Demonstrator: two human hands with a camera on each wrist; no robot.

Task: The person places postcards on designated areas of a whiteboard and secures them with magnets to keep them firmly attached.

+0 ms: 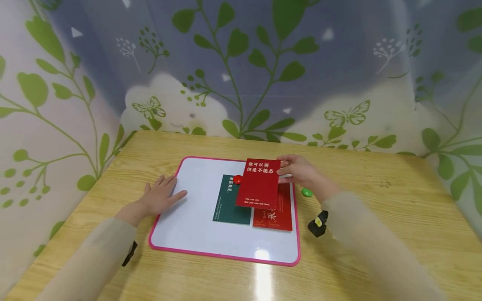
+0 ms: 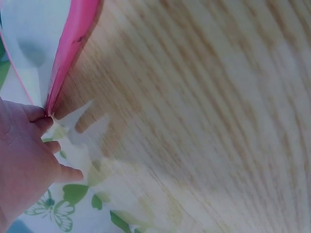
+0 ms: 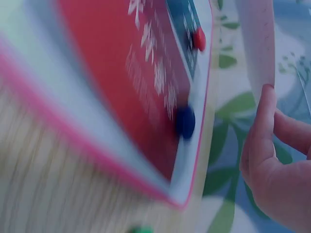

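Observation:
My right hand pinches a red card with white lettering by its right edge. The card is raised over the whiteboard and overlaps the cards beneath. In the right wrist view its pale back shows between thumb and fingers. My left hand rests with spread fingers at the board's pink left edge. On the board lie a dark green card and a second red card, side by side. A red magnet sits at the green card's top, and a dark blue magnet at the second red card's top.
A green magnet lies on the wooden table, just right of the board. A black device is by the right sleeve. Behind the table hangs a leaf-patterned cloth.

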